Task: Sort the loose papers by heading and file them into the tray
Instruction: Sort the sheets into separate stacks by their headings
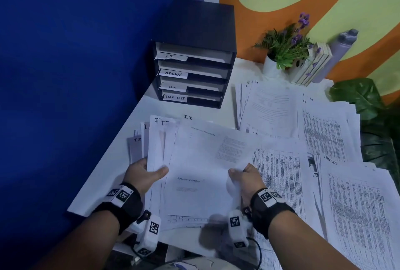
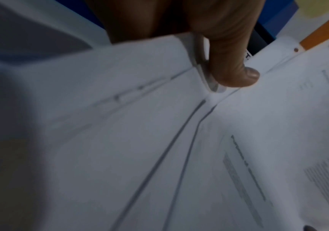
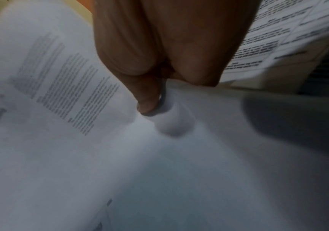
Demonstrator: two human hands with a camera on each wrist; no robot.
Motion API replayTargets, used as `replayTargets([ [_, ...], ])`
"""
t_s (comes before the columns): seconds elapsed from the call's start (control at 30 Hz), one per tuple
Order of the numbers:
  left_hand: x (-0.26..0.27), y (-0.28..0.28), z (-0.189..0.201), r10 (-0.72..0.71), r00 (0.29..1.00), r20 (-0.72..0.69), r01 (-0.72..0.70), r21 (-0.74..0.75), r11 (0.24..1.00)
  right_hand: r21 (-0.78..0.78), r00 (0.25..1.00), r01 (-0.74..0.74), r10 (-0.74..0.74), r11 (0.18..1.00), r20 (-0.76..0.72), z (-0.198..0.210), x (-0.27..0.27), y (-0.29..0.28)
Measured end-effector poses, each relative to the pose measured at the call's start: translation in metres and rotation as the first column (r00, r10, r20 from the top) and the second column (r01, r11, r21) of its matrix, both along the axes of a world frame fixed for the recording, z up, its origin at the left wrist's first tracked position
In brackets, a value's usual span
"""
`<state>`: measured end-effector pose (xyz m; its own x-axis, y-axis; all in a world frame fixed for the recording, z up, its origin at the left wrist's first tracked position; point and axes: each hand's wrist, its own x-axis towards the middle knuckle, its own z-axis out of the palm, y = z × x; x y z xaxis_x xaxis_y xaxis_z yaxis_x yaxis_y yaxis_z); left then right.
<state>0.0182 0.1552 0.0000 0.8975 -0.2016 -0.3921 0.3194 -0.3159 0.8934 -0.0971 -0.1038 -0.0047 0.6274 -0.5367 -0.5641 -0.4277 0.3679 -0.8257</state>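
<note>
A fanned stack of white papers headed "I.T." (image 1: 194, 161) is held above the white table's near left part. My left hand (image 1: 149, 172) grips its left edge, thumb on top (image 2: 236, 75). My right hand (image 1: 242, 174) pinches the right edge of the top sheet (image 3: 120, 140), which dents under the thumb (image 3: 147, 100). The black filing tray (image 1: 194, 53) stands at the back left, with slots labelled IT, ADMIN, H.R and TASK LIST. More loose papers (image 1: 324, 139) lie spread over the right half of the table.
A blue wall (image 1: 75, 75) runs along the table's left side. At the back right stand a potted plant with purple flowers (image 1: 283, 49), a small wooden crate (image 1: 311, 64) and a grey bottle (image 1: 337, 53). Dark green leaves (image 1: 368, 105) overhang the right edge.
</note>
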Motion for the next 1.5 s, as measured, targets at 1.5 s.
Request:
replayTargets([
  [1.5, -0.013, -0.106, 0.130, -0.161, 0.833, 0.530, 0.202, -0.021, 0.979, -0.008, 0.979, -0.160, 0.159, 0.987, 0.125, 0.043, -0.022, -0.044],
])
